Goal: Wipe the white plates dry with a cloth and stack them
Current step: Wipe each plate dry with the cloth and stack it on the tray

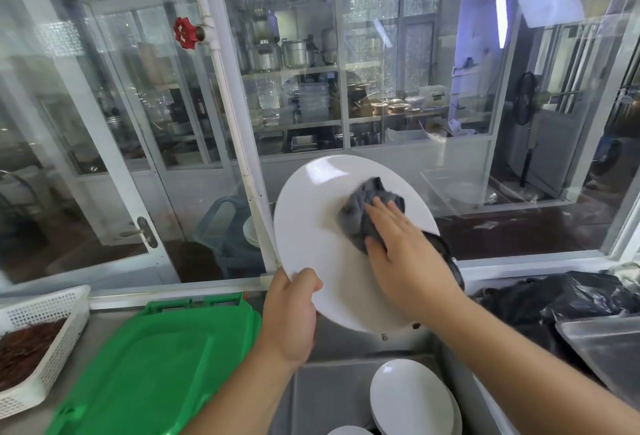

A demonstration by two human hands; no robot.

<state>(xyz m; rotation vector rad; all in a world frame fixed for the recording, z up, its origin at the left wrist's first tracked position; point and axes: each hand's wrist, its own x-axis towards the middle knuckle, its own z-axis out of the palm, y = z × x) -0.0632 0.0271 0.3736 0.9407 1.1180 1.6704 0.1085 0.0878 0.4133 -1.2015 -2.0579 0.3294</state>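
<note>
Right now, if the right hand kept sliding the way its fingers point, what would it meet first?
The right hand points up-left across the white plate; the grey cloth bunched ahead of its fingertips comes first, then probably bare plate.

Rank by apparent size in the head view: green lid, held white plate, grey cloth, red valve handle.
1. green lid
2. held white plate, perhaps inflated by nearness to the camera
3. grey cloth, partly hidden under the right hand
4. red valve handle

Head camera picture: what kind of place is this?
Probably a restaurant's dishwashing area. A white plate is being wiped with a grey cloth over a steel sink, and big metal pots fill shelves behind the glass.
</note>
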